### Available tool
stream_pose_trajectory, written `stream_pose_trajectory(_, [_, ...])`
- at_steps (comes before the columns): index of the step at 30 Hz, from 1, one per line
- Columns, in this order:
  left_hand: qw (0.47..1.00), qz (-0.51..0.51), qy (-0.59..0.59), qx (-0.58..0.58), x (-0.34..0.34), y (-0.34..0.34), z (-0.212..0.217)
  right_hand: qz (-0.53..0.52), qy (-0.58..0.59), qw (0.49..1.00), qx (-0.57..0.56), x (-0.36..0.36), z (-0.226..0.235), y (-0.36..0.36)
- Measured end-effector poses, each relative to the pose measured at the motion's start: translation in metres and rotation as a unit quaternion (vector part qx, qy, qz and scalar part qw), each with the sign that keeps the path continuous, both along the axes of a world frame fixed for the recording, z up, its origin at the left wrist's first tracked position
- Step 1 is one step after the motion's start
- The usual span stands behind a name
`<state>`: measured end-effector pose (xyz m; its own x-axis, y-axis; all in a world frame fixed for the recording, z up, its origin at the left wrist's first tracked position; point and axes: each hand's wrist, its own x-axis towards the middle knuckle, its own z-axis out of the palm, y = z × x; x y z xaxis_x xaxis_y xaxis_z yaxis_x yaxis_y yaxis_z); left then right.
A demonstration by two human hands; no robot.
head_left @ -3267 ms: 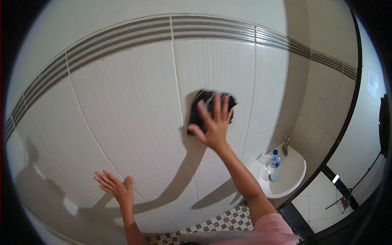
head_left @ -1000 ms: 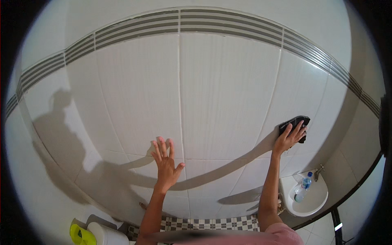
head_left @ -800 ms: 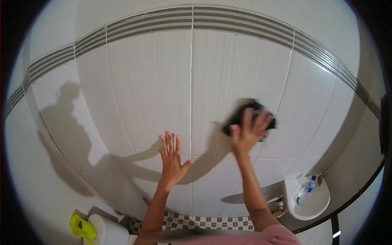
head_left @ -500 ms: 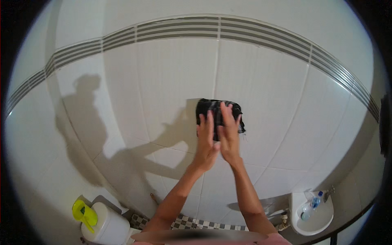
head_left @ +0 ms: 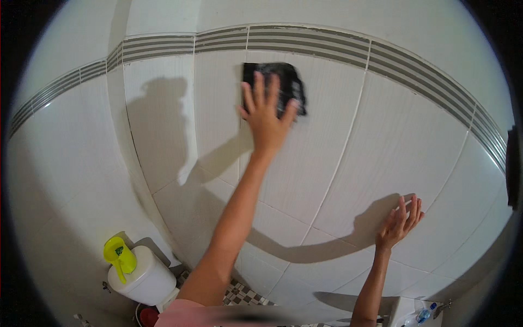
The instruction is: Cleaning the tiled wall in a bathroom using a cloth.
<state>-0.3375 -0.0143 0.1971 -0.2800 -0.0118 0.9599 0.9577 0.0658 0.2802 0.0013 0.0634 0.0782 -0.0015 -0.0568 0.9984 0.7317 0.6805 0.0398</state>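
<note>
Likely wiping | spread left hand flattens squarish black cloth against white-tiled wall | right hand open | next stroke: even pressure

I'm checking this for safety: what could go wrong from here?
The black cloth might slip down the wall, as the left hand lies spread over it rather than wrapped round it. The yellow-green scoop on the toilet tank could fall if bumped.
</note>
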Motion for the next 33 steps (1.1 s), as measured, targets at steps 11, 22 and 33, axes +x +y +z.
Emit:
stream_pose_trajectory(11, [0.975, 0.060, -0.195, 0.087, -0.131, -0.010, -0.071, -0.020, -0.007, 0.999, 0.027, -0.012, -0.001, 0.010])
stream_pose_trajectory(22, [0.972, -0.123, 0.160, -0.117, 0.153, 0.029, -0.243, -0.049, -0.020, 0.998, 0.026, -0.007, -0.001, 0.006])
stream_pose_trajectory(33, [0.984, -0.015, -0.176, 0.021, -0.126, -0.038, -0.235, -0.041, -0.019, 0.999, 0.010, -0.011, -0.004, 0.008])
